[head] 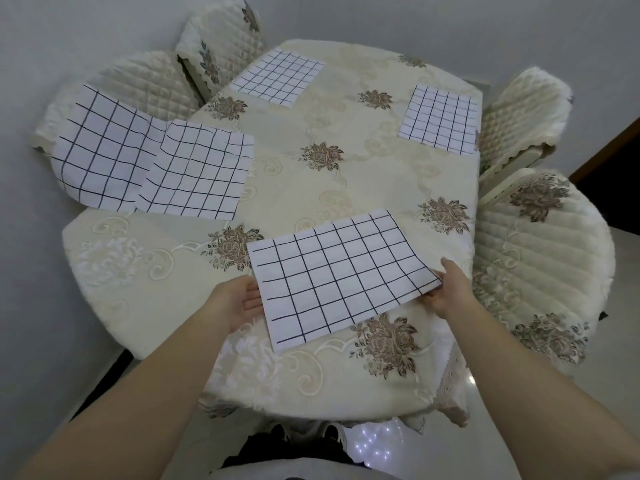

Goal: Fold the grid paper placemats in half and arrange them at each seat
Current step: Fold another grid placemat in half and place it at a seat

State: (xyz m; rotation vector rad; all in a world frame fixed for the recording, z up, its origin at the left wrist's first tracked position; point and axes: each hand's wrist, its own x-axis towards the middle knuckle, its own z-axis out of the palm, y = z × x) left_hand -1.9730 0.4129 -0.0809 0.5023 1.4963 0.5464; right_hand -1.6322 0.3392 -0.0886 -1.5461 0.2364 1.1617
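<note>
Head view only. Looking down on table w/ cream floral cloth. Near edge, slightly right of centre: near placemat, white paper w/ dark grid, lying skewed, right end slightly raised off cloth. Can't tell if folded. Pinching its right near corner w/ R hand: thumb on top, fingers curled beneath. Meeting its left edge w/ L hand: palm turned up, fingers straight and relaxed, tips slipped under the paper, no grip. Along left edge: inner left placemat flat on cloth, overlapping outer left placemat, the latter hanging past table edge over near-left chair. At far edge twd left corner: far placemat, just beside far-left chair. At right edge, far half: right placemat, next to far-right chair. Beside near right corner: near-right chair, quilted cream cover w/ floral motifs, same as the other 3. Both forearms bare, reaching in from bottom of frame.
</note>
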